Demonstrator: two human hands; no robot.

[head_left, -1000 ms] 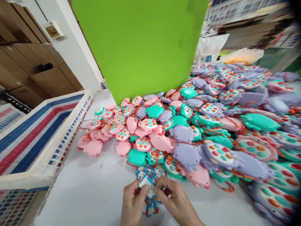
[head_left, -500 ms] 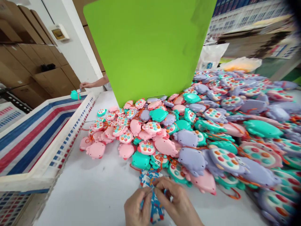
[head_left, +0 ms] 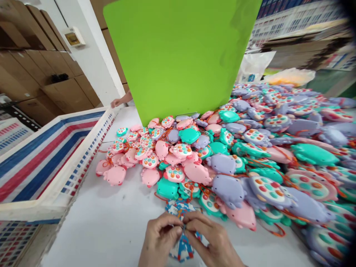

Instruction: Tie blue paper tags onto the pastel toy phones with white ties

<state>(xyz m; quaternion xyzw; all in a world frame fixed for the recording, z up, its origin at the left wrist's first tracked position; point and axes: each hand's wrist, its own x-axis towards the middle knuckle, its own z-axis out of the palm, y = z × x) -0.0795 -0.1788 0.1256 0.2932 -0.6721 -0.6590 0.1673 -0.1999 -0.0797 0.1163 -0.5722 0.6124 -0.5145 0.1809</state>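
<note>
My left hand [head_left: 161, 237] and my right hand [head_left: 209, 236] meet at the front of the table, fingertips nearly touching. Both are closed in a pinch on something too small to make out. Under them lie several blue, white and red printed cards [head_left: 182, 253], partly covered by my fingers. Just beyond is a turquoise animal-shaped toy [head_left: 167, 188] with an orange cord. A pink toy [head_left: 241, 215] and a purple toy [head_left: 229, 189] lie close to my right hand. Some toys show a white face with coloured round buttons.
A big heap of similar toys [head_left: 278, 122] spreads back and right. An upright green board [head_left: 180, 55] stands behind it. At left is a white plastic crate [head_left: 36, 209] with a striped lining. A co-worker's hand [head_left: 119, 102] is near its far corner. Cardboard boxes [head_left: 75, 92] are stacked behind.
My hands have shifted slightly, still pinched together above the cards. The co-worker's hand has drawn back to the right, and the turquoise toy it held over the crate is out of sight.
</note>
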